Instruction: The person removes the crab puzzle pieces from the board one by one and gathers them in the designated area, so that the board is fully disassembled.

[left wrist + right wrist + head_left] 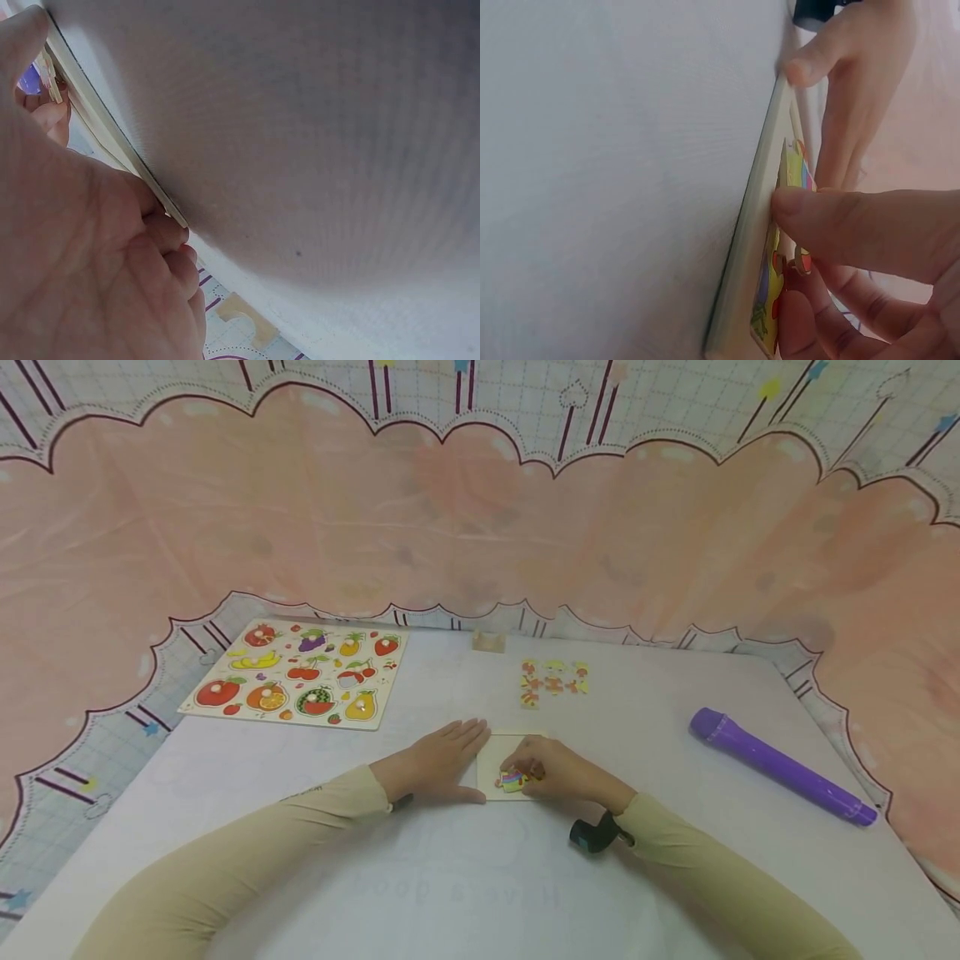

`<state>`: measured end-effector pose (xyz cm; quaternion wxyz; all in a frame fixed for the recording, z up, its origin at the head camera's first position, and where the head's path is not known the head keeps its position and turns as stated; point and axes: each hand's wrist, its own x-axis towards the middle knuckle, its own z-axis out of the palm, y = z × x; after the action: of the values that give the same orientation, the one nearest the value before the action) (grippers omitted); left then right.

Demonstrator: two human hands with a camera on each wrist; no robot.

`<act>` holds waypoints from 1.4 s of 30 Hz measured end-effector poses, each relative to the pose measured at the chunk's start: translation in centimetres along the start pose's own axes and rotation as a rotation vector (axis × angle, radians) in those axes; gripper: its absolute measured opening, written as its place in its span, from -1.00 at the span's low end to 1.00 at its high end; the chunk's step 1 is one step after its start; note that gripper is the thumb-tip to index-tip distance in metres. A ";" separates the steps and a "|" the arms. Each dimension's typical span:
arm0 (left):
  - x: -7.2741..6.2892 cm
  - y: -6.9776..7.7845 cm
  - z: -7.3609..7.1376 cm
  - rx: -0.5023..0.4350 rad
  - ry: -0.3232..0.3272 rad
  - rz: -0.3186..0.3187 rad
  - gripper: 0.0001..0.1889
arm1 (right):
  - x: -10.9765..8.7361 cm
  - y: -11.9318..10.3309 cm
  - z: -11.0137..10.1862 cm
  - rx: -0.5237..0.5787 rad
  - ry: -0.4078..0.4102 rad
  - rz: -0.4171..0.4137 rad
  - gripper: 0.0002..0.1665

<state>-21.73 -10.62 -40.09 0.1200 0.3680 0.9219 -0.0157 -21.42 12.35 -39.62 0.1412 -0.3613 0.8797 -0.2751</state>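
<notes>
A small pale square puzzle tray [489, 758] lies on the white table between the hands. My left hand [442, 764] is spread at its left side, thumb and fingers touching the edge. Over the tray, my right hand [561, 770] pinches a colourful jigsaw piece [512, 780] between thumb and fingers. The right wrist view shows this piece [805, 174] tilted above the tray's surface, with another yellow printed piece [769, 289] lying by the near edge, partly hidden behind the fingers. Beyond the tray, several loose jigsaw pieces [554, 685] sit in rough rows.
A fruit peg board [345, 689] lies at the back left. A purple microphone-shaped object [783, 767] rests at the right. Near the back edge stands a small beige block [489, 642] with a notch. A patterned cloth [480, 527] hangs behind the table.
</notes>
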 end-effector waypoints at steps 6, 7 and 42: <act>0.0 0.0 0.0 -0.011 -0.004 0.000 0.03 | -0.1 0.1 0.1 -0.019 0.017 -0.017 -0.63; 0.0 0.0 0.0 -0.012 -0.005 0.001 0.03 | -0.2 0.1 0.1 -0.018 0.023 -0.014 -0.63; 0.2 -0.2 0.3 0.010 -0.012 -0.001 0.04 | -0.8 3.8 -3.8 0.117 0.280 0.139 -0.69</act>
<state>-21.93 -10.67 -40.42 0.1235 0.3680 0.9213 -0.0226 -24.63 16.63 -38.78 0.0567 -0.2487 0.8962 -0.3631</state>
